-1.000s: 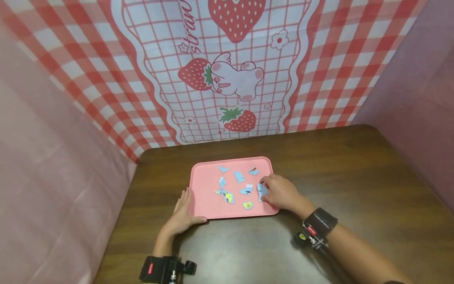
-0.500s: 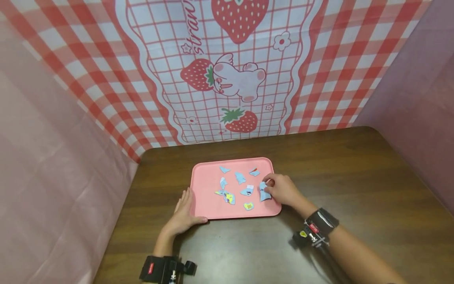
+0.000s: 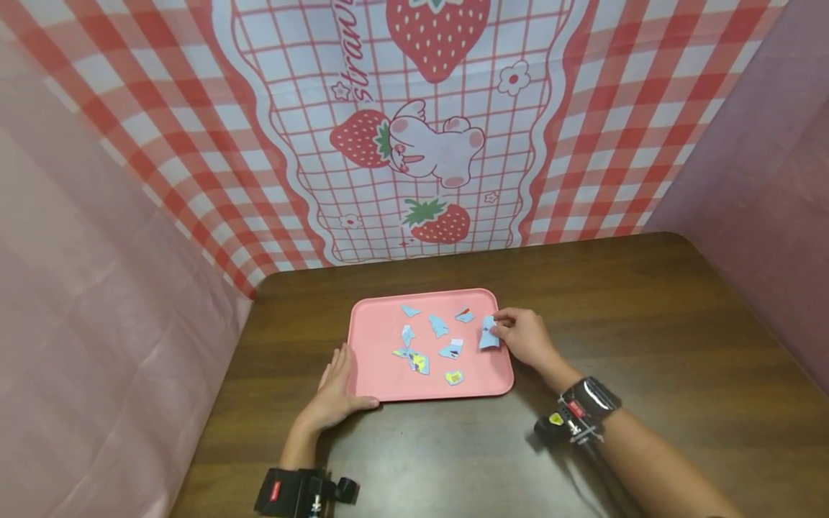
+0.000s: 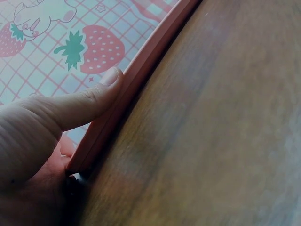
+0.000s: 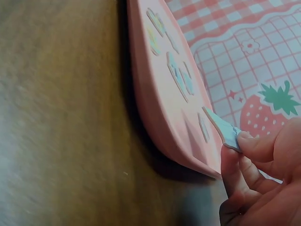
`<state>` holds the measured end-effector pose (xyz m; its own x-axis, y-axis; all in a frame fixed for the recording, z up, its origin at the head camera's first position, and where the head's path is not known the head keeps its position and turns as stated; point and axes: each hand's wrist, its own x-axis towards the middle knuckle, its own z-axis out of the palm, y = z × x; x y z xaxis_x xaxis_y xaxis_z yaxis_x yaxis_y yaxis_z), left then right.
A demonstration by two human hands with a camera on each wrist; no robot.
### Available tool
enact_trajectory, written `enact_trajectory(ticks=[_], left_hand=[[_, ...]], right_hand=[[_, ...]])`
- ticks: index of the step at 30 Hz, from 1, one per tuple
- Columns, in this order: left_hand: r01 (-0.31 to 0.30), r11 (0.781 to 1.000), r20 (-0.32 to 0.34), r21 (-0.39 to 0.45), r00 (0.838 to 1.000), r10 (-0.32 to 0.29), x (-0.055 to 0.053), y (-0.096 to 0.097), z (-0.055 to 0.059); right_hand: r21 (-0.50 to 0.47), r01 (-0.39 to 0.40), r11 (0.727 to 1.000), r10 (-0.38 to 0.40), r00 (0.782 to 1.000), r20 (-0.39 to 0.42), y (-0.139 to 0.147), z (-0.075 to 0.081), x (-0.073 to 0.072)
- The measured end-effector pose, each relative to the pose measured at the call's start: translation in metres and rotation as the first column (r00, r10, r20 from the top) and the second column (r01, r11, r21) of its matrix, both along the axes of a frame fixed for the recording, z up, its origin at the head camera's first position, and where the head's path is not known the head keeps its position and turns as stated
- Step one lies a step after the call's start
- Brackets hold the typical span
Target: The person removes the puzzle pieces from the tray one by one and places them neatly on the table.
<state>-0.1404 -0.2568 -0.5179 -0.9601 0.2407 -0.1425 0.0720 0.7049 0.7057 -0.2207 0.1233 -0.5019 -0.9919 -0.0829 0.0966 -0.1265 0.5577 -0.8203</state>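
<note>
The brown table (image 3: 622,309) runs beneath all my fingers, with the pink tray (image 3: 376,324) between the two hands. I have the left hand (image 3: 332,396) spread wide at a tray corner, thumb along the rim. My right hand (image 3: 527,339) pinches a blue piece (image 3: 488,333) above the tray; smaller pieces (image 3: 438,326) lie left of those fingertips.
</note>
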Motion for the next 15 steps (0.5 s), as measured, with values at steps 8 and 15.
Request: enact_trajectory(ticks=[8,15], left_hand=[[-0.002,1.0,-0.013,0.0,1.0,0.002,0.0,-0.001,0.0],[0.002,1.0,-0.011,0.014,1.0,-0.002,0.0,-0.001,0.0]], right_hand=[[0.011,0.016,1.0,-0.016,1.0,-0.025,0.012,0.003,-0.014],[0.038,0.042,0.998,-0.041,0.999,-0.016,0.023,0.007,-0.025]])
